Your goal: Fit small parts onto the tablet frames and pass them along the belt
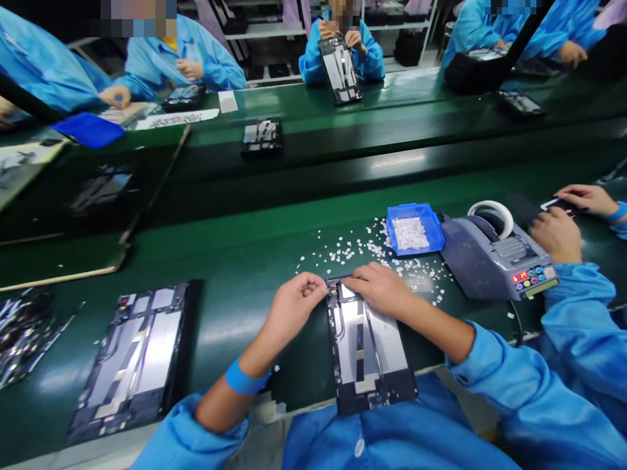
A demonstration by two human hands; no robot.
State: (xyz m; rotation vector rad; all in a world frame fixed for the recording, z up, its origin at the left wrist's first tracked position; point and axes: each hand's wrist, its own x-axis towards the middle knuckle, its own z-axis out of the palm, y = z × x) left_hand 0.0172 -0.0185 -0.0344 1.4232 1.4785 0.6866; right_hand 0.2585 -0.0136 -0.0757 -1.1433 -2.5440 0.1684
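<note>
An opened tablet chassis with silver plates lies on the green bench in front of me, its near end overhanging the bench edge. My left hand pinches at the chassis's top left corner, fingers curled together. My right hand rests palm down on the top edge, fingertips pressing near the same corner. Whether a small piece sits between the fingers cannot be made out.
Small white scraps litter the bench behind the chassis. A blue tray of white pieces and a grey tape dispenser stand to the right. A second chassis lies at left. A neighbour's hands work at right; other people sit across the conveyor.
</note>
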